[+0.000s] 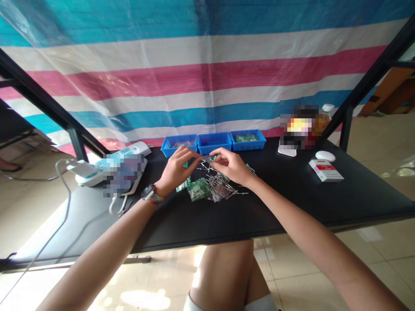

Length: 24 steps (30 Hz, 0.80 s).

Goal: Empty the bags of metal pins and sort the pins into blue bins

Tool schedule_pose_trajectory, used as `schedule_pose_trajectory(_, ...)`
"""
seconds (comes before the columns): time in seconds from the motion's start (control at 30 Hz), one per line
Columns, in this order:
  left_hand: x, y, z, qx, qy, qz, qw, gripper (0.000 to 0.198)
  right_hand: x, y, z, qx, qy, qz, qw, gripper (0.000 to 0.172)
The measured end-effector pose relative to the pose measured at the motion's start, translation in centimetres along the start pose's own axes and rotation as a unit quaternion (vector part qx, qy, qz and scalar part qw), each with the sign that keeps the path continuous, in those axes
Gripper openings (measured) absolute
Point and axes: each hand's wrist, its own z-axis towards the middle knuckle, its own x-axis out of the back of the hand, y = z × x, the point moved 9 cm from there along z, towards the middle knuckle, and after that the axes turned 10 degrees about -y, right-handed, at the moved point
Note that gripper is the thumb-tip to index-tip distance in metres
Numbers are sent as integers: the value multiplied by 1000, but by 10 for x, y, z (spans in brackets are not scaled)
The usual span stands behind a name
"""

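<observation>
My left hand [180, 167], with a watch and a bracelet at the wrist, pinches one side of a small plastic bag [205, 159]. On the other side, the thumb and fingers of my right hand [232, 166] close on the same bag. My fingers partly cover it, and I cannot make out its contents. Below both hands lies a loose pile of silver pop rivets [223, 183], their thin pins pointing every way. Small green bags [199, 190] lie against the pile's left side, and a clear brownish bag [221, 193] sits at its front.
Three blue bins stand behind my hands: the left bin [164, 149] holds clear bags, the right bin [249, 146] green ones. A power strip [136, 150] with cables lies left. At right are a red-and-white box [326, 171], a white oval object [325, 156] and a bottle [327, 113].
</observation>
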Motion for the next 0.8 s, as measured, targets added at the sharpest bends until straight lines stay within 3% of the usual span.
schedule_pose_trajectory(0.07,5,-23,-3,92,42,-49,994,22,-2,-13,-5,18,-48,-96,994,24)
schedule_pose_trajectory(0.13,10,-49,-9,180,85,-114,973,27,-11,-22,-11,35,-136,-175,974,15)
schedule_pose_trajectory(0.23,13,-82,-17,256,134,-225,930,32,-22,-27,-21,42,-241,-250,937,19)
schedule_pose_trajectory(0.4,13,-122,-28,328,169,-360,857,33,-28,-22,-27,23,-286,-297,911,35)
schedule_pose_trajectory(0.53,9,-134,-33,345,190,-450,801,29,-32,-19,-27,27,-286,-301,909,38)
schedule_pose_trajectory(0.63,-3,-135,-32,359,167,-512,762,32,-33,-19,-27,35,-281,-303,910,34)
schedule_pose_trajectory(0.7,-9,-133,-31,360,149,-528,755,33,-32,-19,-26,38,-279,-302,911,30)
schedule_pose_trajectory(0.8,-11,-127,-29,349,129,-515,772,38,-32,-18,-26,37,-278,-297,913,27)
